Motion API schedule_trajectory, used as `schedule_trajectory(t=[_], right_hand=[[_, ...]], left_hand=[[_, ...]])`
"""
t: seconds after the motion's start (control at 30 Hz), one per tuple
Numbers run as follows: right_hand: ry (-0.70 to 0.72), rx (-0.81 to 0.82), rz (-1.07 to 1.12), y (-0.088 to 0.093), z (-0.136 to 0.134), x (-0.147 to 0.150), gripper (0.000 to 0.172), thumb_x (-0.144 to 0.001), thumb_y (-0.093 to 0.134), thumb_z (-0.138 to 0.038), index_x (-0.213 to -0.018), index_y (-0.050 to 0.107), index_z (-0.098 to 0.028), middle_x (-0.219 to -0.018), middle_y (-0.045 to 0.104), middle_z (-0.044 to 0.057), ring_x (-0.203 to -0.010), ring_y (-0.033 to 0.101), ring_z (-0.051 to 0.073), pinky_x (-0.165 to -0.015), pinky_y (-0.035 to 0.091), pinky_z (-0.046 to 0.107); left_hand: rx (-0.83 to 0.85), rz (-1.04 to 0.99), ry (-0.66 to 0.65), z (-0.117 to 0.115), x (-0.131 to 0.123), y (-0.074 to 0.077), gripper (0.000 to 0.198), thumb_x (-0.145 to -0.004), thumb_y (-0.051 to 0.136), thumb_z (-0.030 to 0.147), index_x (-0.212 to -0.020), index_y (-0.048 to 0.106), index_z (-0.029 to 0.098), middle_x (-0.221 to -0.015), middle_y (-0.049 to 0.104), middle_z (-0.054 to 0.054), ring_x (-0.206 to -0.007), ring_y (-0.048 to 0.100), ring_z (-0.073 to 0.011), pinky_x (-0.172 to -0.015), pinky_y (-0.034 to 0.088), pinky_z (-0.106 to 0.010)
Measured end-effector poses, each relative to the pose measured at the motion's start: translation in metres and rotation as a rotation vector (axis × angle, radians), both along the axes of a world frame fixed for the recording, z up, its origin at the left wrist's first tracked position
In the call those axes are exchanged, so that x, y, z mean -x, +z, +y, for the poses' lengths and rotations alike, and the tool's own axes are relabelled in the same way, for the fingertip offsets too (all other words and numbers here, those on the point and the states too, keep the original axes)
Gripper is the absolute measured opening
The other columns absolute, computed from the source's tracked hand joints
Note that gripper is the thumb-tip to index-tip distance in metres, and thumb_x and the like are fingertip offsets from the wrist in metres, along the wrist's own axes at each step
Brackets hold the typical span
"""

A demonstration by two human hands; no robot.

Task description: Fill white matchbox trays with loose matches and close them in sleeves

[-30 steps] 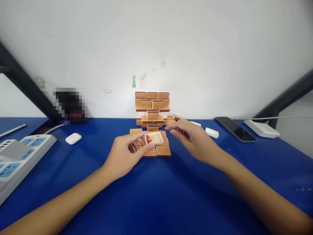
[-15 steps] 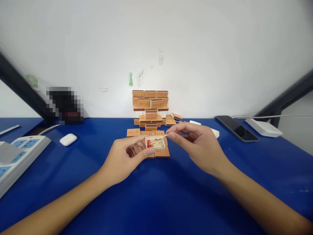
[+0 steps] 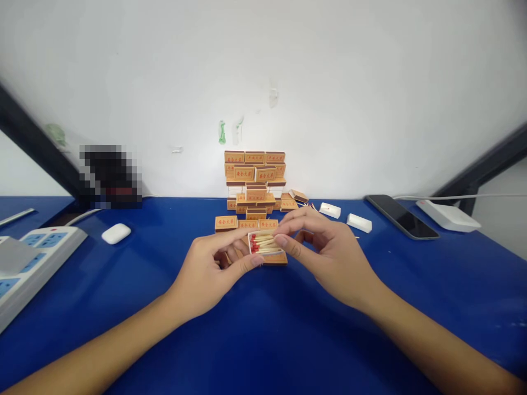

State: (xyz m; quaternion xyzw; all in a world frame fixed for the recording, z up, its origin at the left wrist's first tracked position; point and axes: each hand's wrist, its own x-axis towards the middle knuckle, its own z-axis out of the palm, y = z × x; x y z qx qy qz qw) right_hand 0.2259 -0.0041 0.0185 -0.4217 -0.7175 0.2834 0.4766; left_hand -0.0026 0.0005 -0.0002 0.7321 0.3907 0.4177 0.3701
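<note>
My left hand (image 3: 206, 271) grips a small white matchbox tray (image 3: 272, 254) between thumb and fingers, tilted toward me. In the tray lie several wooden matches (image 3: 263, 243), their red heads to the left. At the tray's right end, my right hand (image 3: 329, 252) has thumb and index finger closed around the match ends; the fingertips partly hide how many they pinch. Behind the hands rises a stack of orange matchboxes (image 3: 255, 173) against the wall. More matchboxes lie flat in front of it, such as one matchbox (image 3: 226, 223) at the left, partly covered by my hands.
Two white trays (image 3: 359, 223) lie right of the stack, near loose matches and a tilted matchbox (image 3: 298, 196). Farther right are a phone (image 3: 401, 216) and a white box (image 3: 448, 215) with a cable. A white earbud case (image 3: 116, 234) and a power strip (image 3: 47, 263) stand left.
My right hand has moved slightly left and down to the tray. The single match it held above the tray now no longer shows apart from the others.
</note>
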Motion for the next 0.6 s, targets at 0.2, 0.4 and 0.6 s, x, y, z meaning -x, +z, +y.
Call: schedule_trajectory(t=[0.2,0.4,0.6], right_hand=[[-0.025,-0.087,-0.073,0.006,0.004,-0.008,0.012,-0.099,0.072,-0.034,-0.093,0.078,-0.025,-0.106,0.071,0.007,-0.095,0.068,0.020,-0.066,0.055,0.031],[-0.099,-0.225,-0.202,0.011,0.014,-0.036,0.008,-0.100,0.070,-0.030,-0.097,0.077,-0.026,-0.104,0.071,0.007,-0.088,0.067,0.020,-0.061,0.053,0.031],[-0.116,-0.383,-0.373,0.005,0.020,-0.045,0.009,-0.101,0.066,-0.020,-0.098,0.075,-0.023,-0.101,0.069,0.006,-0.075,0.062,0.016,-0.059,0.052,0.030]], left_hand=[[0.008,0.005,0.020,0.004,0.002,0.000,0.042,-0.091,0.080,0.040,-0.129,0.078,0.023,-0.071,0.067,0.002,-0.056,0.058,-0.0098,-0.053,0.045,-0.021],[-0.011,0.017,-0.004,0.000,0.002,0.000,0.039,-0.091,0.081,0.039,-0.127,0.079,0.024,-0.071,0.068,0.003,-0.057,0.056,-0.0093,-0.055,0.047,-0.020],[0.022,0.035,0.006,0.001,0.000,-0.001,0.039,-0.091,0.080,0.039,-0.127,0.079,0.024,-0.070,0.066,0.003,-0.056,0.053,-0.0082,-0.053,0.045,-0.019]])
